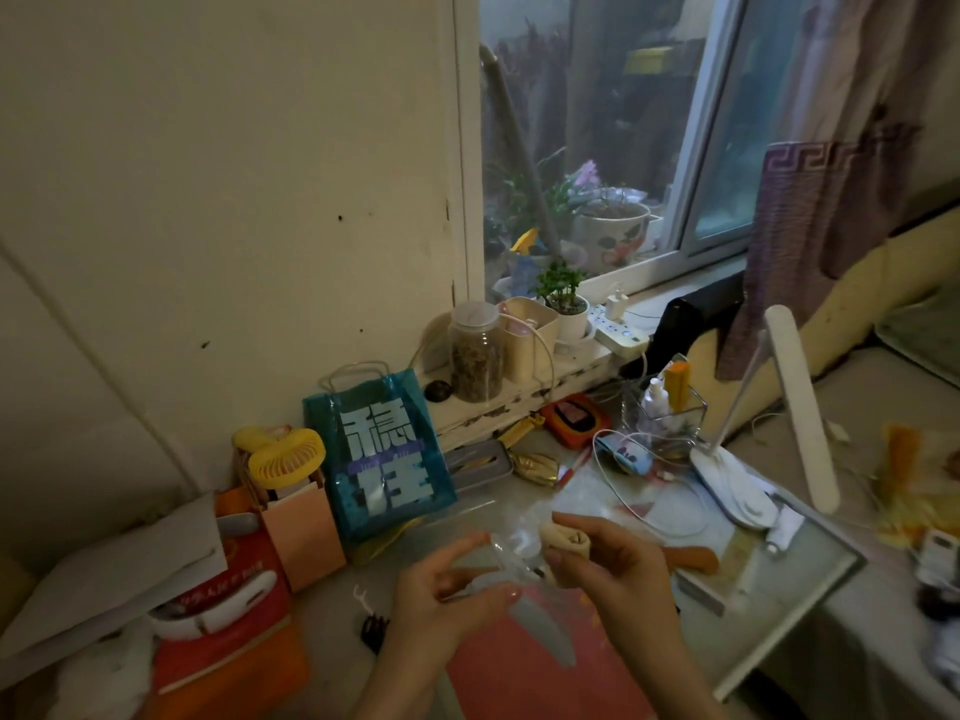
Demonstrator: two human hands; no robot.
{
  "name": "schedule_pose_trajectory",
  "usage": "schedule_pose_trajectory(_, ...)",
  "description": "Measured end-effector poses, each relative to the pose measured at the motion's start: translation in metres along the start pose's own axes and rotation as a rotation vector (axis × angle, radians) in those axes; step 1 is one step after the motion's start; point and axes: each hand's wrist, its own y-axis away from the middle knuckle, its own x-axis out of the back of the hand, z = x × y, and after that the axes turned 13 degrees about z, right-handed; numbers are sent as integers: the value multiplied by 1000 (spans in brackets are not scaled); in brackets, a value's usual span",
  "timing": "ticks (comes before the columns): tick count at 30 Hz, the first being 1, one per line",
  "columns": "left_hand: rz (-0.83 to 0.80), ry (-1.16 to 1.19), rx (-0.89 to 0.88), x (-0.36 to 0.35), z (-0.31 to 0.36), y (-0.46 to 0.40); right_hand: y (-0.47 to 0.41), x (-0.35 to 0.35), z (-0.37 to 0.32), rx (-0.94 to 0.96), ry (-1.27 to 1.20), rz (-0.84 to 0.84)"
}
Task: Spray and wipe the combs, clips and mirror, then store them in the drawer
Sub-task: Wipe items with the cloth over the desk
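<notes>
Hands, two: left hand (pixel 457 589) pinches one clear clip (pixel 511 556), right hand (pixel 613 558) grips one cloth (pixel 563 540).

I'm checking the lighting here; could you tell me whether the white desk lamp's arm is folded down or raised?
Raised. The white desk lamp has its light bar angled up from the base on the desk, propped by a thin strut.

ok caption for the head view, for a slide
Left hand holds a clear clip while right hand wipes it with a beige cloth.

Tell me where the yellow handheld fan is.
In the head view, the yellow fan sits at left, atop a peach box, beside the blue bag.
</notes>
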Motion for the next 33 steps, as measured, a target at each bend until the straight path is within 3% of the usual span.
schedule_pose_trajectory(10,-11,37,149,-74,-37,-14,-30,60,30,-162,-47,101)
schedule_pose_trajectory(22,265,75,319,-201,-76,-91,-174,180,69,-358,48,-7)
schedule_pose_trajectory(29,343,57,382,-235,-90,-154,-225,189,87,-435,77,-71)
schedule_pose_trajectory(33,278,9,397,-251,-108,-193,-245,187,99,-458,91,-58)
